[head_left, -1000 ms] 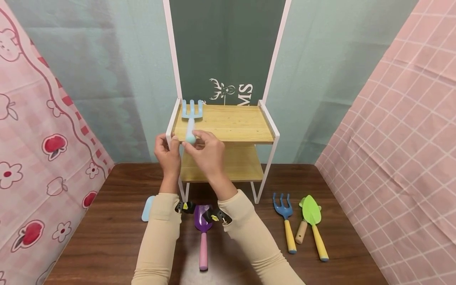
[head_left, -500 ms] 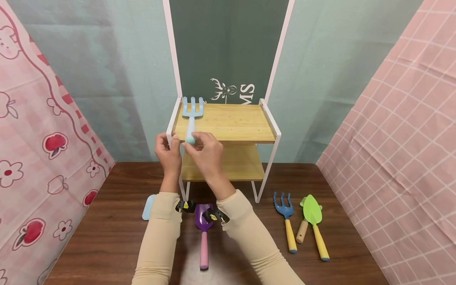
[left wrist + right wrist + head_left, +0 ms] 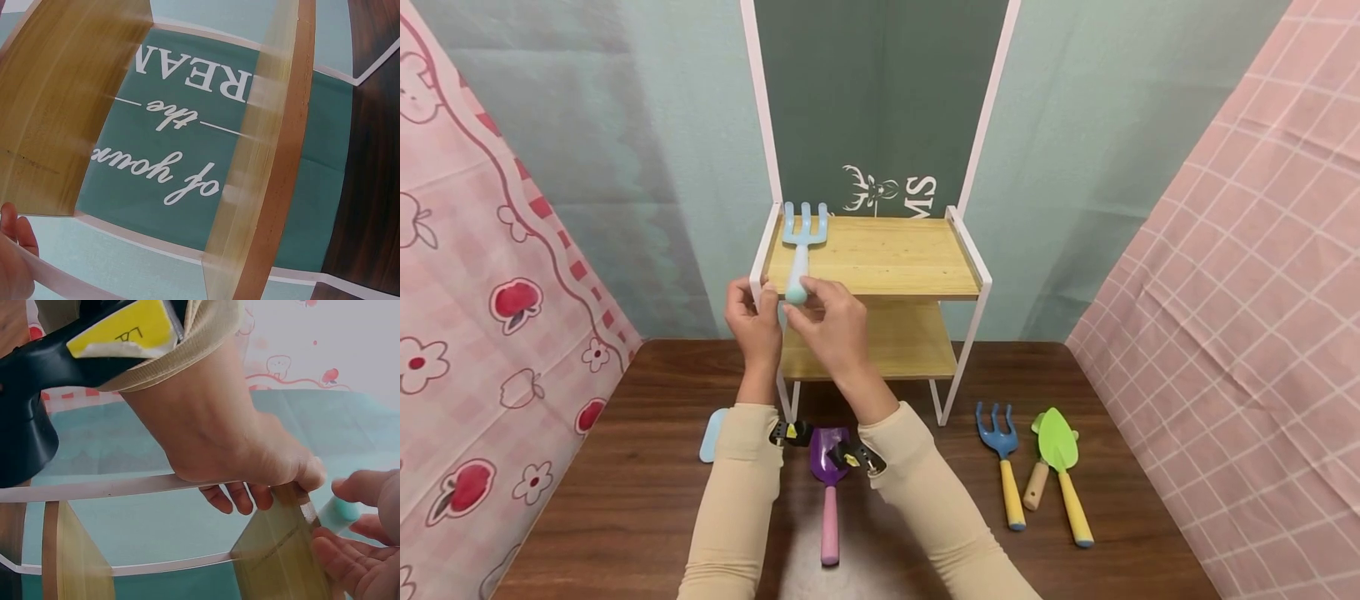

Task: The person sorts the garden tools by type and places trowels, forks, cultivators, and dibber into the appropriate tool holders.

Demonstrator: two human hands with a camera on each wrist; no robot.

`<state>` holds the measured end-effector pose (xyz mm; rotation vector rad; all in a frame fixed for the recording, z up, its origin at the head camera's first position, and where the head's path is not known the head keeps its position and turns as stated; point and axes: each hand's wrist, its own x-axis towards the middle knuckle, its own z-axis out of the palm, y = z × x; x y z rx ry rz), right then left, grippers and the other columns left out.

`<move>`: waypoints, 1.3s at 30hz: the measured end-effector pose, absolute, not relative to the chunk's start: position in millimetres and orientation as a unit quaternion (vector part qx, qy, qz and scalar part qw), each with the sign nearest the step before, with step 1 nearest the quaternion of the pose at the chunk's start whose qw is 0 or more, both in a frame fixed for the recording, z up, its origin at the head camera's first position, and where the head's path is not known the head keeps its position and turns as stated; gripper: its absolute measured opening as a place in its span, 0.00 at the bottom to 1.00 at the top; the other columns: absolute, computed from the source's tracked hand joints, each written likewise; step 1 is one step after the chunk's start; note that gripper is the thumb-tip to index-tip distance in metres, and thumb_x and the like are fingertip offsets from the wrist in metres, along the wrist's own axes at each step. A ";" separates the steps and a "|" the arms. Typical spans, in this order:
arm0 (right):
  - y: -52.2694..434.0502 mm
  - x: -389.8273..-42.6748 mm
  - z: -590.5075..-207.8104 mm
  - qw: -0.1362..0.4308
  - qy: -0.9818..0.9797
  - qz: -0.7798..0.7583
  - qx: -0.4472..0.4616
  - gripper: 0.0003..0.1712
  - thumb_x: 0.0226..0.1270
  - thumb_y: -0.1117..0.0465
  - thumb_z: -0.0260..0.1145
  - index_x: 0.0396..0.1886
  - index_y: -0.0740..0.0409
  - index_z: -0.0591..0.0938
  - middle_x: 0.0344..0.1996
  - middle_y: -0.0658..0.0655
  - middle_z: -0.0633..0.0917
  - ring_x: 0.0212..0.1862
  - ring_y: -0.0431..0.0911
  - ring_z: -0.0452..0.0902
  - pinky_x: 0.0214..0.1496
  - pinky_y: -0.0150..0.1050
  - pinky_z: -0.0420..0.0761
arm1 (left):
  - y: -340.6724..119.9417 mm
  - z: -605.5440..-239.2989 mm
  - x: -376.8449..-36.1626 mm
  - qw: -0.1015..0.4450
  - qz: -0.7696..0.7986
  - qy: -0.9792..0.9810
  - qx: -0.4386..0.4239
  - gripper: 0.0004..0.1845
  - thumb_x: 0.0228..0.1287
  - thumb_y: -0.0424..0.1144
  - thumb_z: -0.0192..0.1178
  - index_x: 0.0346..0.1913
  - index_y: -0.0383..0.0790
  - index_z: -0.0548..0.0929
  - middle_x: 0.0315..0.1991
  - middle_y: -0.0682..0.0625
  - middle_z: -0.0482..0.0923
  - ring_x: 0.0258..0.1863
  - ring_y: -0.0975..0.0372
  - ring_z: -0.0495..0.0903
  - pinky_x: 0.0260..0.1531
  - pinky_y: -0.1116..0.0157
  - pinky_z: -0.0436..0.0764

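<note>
A light blue hand fork [image 3: 805, 237] with a pale handle lies along the left side of the upper board of a small two-tier shelf [image 3: 895, 258], tines toward the back. My right hand [image 3: 841, 329] pinches the handle's teal end at the board's front edge; the right wrist view shows thumb and fingers on either side of that handle end [image 3: 340, 514]. At the front left corner, my left hand [image 3: 755, 329] grips the white frame, its fingers [image 3: 240, 497] curled round the bar. Only part of the left hand [image 3: 15, 265] shows in the left wrist view.
A purple scoop [image 3: 829, 458] with a pink handle lies before the shelf. To the right are a blue fork [image 3: 1000, 442], a green trowel [image 3: 1057, 442] and a wooden-handled tool [image 3: 1036, 487] partly beneath it. A light blue piece [image 3: 711, 437] shows beside the left sleeve.
The fork's handle end has shifted slightly left with my right hand. My left hand has kept its grip on the shelf frame.
</note>
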<state>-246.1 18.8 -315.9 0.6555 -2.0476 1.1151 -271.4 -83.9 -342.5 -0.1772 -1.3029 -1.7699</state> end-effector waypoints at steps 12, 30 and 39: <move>40.4 -221.7 -302.4 0.218 -0.836 0.422 0.274 0.33 0.55 0.59 0.70 0.60 0.66 0.72 0.49 0.61 0.79 0.43 0.50 0.79 0.45 0.38 0.76 | -84.7 -343.6 -270.0 0.447 -0.722 -0.524 -0.068 0.04 0.52 0.28 0.55 0.31 0.38 0.77 0.28 0.52 0.72 0.26 0.65 0.68 0.27 0.70 0.67; 76.6 -201.2 -282.6 0.028 -0.921 0.236 0.310 0.38 0.55 0.49 0.69 0.64 0.58 0.70 0.58 0.61 0.72 0.59 0.51 0.66 0.59 0.43 0.66 | -84.4 -344.8 -269.8 0.448 -0.723 -0.521 -0.073 0.03 0.54 0.29 0.55 0.32 0.37 0.76 0.29 0.50 0.74 0.27 0.66 0.72 0.30 0.70 0.71; 87.7 -194.2 -287.9 0.008 -0.924 0.218 0.314 0.37 0.55 0.49 0.69 0.64 0.57 0.70 0.56 0.59 0.75 0.60 0.51 0.66 0.59 0.45 0.66 | -85.0 -345.3 -270.5 0.449 -0.725 -0.517 -0.073 0.04 0.52 0.28 0.54 0.32 0.37 0.76 0.28 0.51 0.73 0.27 0.66 0.70 0.29 0.70 0.69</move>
